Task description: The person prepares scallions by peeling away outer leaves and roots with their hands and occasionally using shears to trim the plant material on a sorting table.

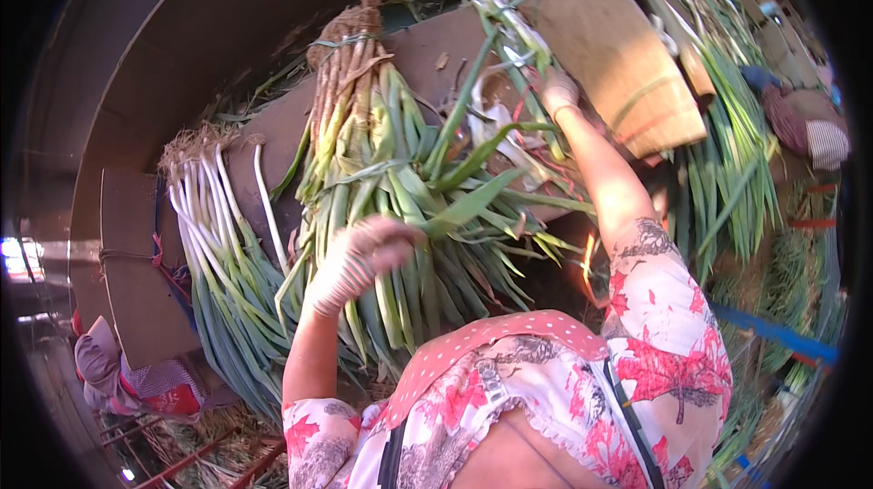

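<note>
A large tied bundle of green onions with brown roots lies before me, its leaves fanning towards my chest. Over these leaves is my left hand in a light glove, fingers bent and blurred; whether it touches a leaf is unclear. My right hand, gloved too, reaches far forward beside a cardboard flap and is at a few onion stalks with pale ends; its fingers are partly hidden. To the left lies a pile of cleaned green onions with white stems and roots.
A cardboard flap rises right of my right hand. Pale peelings and red strings lie in the middle. More green onions are at the right. One person is at the lower left, another person at the far right.
</note>
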Tool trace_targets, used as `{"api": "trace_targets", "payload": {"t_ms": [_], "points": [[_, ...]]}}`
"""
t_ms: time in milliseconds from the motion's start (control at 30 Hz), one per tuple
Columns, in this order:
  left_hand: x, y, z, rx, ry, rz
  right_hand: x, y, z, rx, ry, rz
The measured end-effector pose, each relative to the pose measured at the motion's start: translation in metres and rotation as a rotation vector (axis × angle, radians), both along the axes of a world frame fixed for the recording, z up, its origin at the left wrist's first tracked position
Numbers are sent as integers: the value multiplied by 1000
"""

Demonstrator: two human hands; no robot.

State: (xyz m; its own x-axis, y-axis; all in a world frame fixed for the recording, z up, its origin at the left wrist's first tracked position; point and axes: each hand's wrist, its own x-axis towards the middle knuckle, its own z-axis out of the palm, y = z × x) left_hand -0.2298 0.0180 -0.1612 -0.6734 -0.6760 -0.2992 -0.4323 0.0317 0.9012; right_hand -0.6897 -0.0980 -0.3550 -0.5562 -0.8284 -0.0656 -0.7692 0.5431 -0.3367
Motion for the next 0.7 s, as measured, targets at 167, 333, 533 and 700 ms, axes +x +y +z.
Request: {"api": "trace_targets", "payload": {"t_ms": [167, 333, 533, 700], "points": [[25, -71, -61, -928, -402, 100, 22, -48, 1, 106, 70, 62], [19, -94, -48, -545, -681, -38, 38, -65, -22, 74, 27, -53], [37, -108, -48, -324, -309, 50, 16, -31, 31, 49, -37, 84], [40, -92, -82, -137, 37, 490, 177, 71, 164, 305, -1138, 360]]}}
